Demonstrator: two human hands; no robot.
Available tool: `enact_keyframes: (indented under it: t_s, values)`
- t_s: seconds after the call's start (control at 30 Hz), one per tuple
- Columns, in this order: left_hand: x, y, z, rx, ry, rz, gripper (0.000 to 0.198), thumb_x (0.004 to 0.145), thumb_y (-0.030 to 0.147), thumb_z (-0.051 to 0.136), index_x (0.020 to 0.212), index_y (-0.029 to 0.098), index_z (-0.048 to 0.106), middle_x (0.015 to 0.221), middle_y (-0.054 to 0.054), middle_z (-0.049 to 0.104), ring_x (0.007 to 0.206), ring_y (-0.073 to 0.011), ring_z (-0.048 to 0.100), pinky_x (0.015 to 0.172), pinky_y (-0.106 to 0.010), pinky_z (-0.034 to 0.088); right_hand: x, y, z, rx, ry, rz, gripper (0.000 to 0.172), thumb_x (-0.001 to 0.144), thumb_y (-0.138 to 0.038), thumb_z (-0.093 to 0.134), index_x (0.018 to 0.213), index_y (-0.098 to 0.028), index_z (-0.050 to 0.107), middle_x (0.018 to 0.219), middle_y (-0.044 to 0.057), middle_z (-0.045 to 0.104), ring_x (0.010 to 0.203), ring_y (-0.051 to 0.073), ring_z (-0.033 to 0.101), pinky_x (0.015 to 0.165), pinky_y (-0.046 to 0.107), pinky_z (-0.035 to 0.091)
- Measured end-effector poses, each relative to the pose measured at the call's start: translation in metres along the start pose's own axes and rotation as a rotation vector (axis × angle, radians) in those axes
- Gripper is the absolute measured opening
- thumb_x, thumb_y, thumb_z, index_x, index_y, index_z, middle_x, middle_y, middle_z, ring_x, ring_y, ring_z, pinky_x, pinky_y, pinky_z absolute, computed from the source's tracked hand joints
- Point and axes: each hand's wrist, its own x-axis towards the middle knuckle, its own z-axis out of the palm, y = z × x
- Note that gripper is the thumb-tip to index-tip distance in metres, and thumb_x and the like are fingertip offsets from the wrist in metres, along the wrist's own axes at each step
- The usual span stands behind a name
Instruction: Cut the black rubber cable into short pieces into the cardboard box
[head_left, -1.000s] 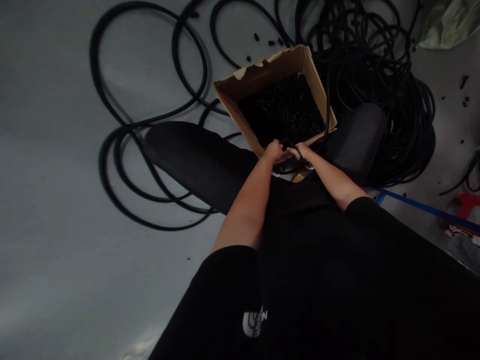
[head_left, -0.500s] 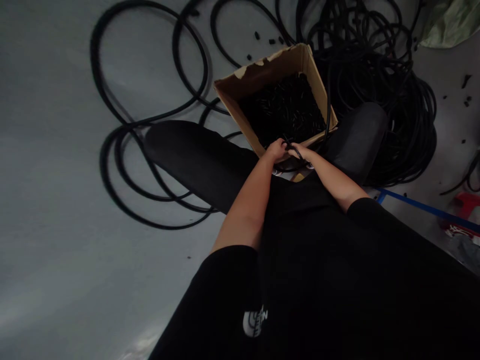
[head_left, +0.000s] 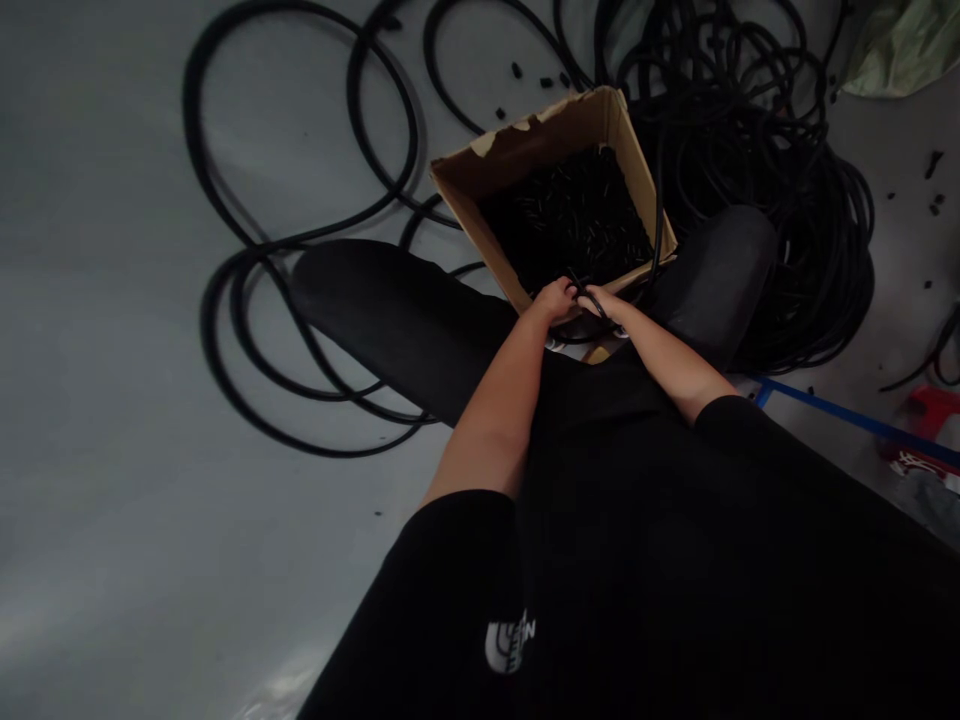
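Note:
My left hand (head_left: 556, 300) is closed, its fingertips pinching a thin black hose (head_left: 592, 300) just over the near edge of an open cardboard box (head_left: 491, 240). From the other side my right hand (head_left: 602, 304) is closed round the same hose, almost touching the left. Fingers and shadow hide the exact grip and the hose's end. Inside the box lies a heap of short black pieces (head_left: 581, 215). The box stands tilted in view between my knees, with a torn far rim. One black strand (head_left: 658, 200) runs over its right side.
A big tangle of black hose (head_left: 810, 240) lies to the right, behind my knee. Wide loops (head_left: 300, 240) spread over the grey floor on the left. Small black bits (head_left: 545, 82) are scattered about. Blue tape (head_left: 847, 410) and a pale sack (head_left: 900, 50) are at the right.
The view has shifted very slightly. Both hands stay at the same spot on the hose, with no clear movement.

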Motion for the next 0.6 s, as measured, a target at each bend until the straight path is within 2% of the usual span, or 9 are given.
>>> enact_keyframes:
  t_s: [0.17,0.37,0.47,0.6]
  values:
    - [-0.0022,-0.0008,-0.0002,0.046,-0.012,0.011,0.05,0.127,0.026,0.05,0.165,0.011,0.078,0.161,-0.026,0.084,0.151,-0.0356,0.079,0.128,-0.039,0.059,0.0017,0.0007,0.0002,-0.022,-0.009,0.031,0.029,0.106,-0.007,0.066,0.081,-0.021,0.062,0.07,-0.004,0.061,0.07,0.014,0.055,0.068,0.022,0.042]
    - [-0.0064,0.0031,-0.0059,0.018,0.017,0.005,0.052,0.125,0.022,0.051,0.168,0.01,0.078,0.165,-0.027,0.082,0.158,-0.0385,0.077,0.133,-0.043,0.057,0.0004,0.0012,0.0031,0.031,0.01,0.074,0.025,0.111,-0.017,0.074,0.089,-0.023,0.064,0.058,-0.007,0.051,0.055,0.014,0.051,0.056,0.023,0.037]
    - [-0.0076,0.006,-0.0072,0.046,0.017,-0.025,0.053,0.127,0.025,0.048,0.168,0.01,0.077,0.166,-0.028,0.082,0.158,-0.0397,0.077,0.132,-0.044,0.058,-0.0019,-0.001,0.0036,0.017,0.022,0.087,0.029,0.112,-0.02,0.073,0.087,-0.025,0.061,0.052,-0.008,0.046,0.048,0.015,0.048,0.052,0.024,0.035]
    - [-0.0059,0.0052,-0.0051,0.032,0.027,-0.06,0.054,0.128,0.027,0.047,0.169,0.007,0.075,0.168,-0.032,0.08,0.162,-0.0409,0.076,0.133,-0.044,0.058,-0.002,-0.0014,0.0022,-0.097,0.034,0.045,0.034,0.113,-0.019,0.068,0.08,-0.024,0.059,0.051,-0.006,0.047,0.051,0.015,0.052,0.056,0.024,0.036]
